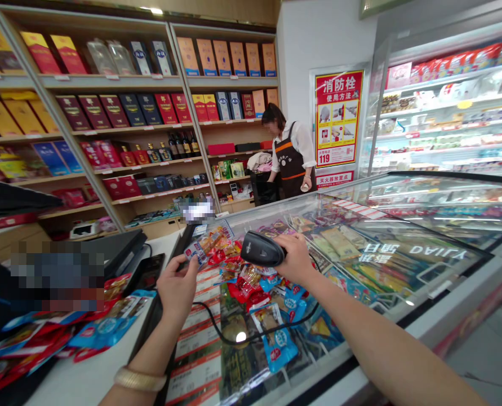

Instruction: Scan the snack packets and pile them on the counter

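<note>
My right hand [298, 260] is wrapped round a black barcode scanner [260, 249], held over the glass freezer lid. The scanner's cable [254, 337] loops across the glass below it. Thumb and fingers of my left hand [177, 286] pinch the near edge of a clear and blue snack packet [210, 243]. Under and beside the scanner lies a pile of small red and blue snack packets [251, 286]. One blue packet [276, 338] lies nearer to me.
More snack packets [111, 324] are heaped on the white counter [85, 378] at left. A co-worker in an apron [295, 158] stands behind the freezer [449, 282]. Shelves of boxed goods [132, 132] line the back wall. A lit display fridge [453, 113] stands at right.
</note>
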A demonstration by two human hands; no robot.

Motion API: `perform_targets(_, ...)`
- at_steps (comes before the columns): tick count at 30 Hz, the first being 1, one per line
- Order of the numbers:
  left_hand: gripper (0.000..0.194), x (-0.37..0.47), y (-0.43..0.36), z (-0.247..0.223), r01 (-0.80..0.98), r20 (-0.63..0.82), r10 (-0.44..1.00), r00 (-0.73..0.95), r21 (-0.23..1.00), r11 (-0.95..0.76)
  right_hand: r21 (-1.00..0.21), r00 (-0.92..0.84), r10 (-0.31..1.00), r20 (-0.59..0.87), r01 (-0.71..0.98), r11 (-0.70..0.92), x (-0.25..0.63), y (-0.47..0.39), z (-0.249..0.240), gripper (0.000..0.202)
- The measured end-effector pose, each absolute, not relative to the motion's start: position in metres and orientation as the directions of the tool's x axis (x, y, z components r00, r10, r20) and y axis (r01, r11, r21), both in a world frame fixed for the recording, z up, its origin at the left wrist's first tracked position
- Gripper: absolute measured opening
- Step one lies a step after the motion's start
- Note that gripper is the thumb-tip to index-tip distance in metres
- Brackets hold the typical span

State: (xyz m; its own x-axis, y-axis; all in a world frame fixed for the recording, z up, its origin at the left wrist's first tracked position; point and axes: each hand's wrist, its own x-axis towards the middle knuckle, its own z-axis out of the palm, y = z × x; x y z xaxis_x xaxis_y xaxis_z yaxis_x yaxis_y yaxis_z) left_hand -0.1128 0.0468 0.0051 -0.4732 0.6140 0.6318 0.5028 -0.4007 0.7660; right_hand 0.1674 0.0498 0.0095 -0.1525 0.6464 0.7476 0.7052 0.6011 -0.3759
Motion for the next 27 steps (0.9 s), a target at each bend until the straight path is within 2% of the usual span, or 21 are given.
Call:
perform_targets(3,0.029,-0.106,0.043,0.008,0.438,0.607,0.646,-0.462,0.79,-0.428,-0.38,-0.159,0.664,0.731,0.714,0.589,0.165,0.048,0.009,0.013)
perform_targets(8,0.028,-0.1,0.044,0.005,0.406,0.662,0.641,-0.388,0.748,-0.525,-0.373,-0.172,0.682,0.711,0.73,0.573,0.165,0.049,0.008,0.015)
perform_targets(18,0.029,-0.098,0.047,-0.001,0.298,0.628,0.687,-0.366,0.779,-0.553,-0.343,-0.176,0.675,0.716,0.754,0.561,0.165,0.05,0.007,0.016)
perform_targets(23,0.03,-0.098,0.049,-0.004,0.325,0.628,0.683,-0.373,0.778,-0.538,-0.349,-0.164,0.652,0.74,0.734,0.582,0.166,0.052,0.003,0.017)
perform_targets(27,0.028,-0.108,0.043,0.012,0.359,0.616,0.656,-0.436,0.787,-0.502,-0.337,-0.148,0.622,0.768,0.733,0.591,0.169,0.054,-0.002,0.02)
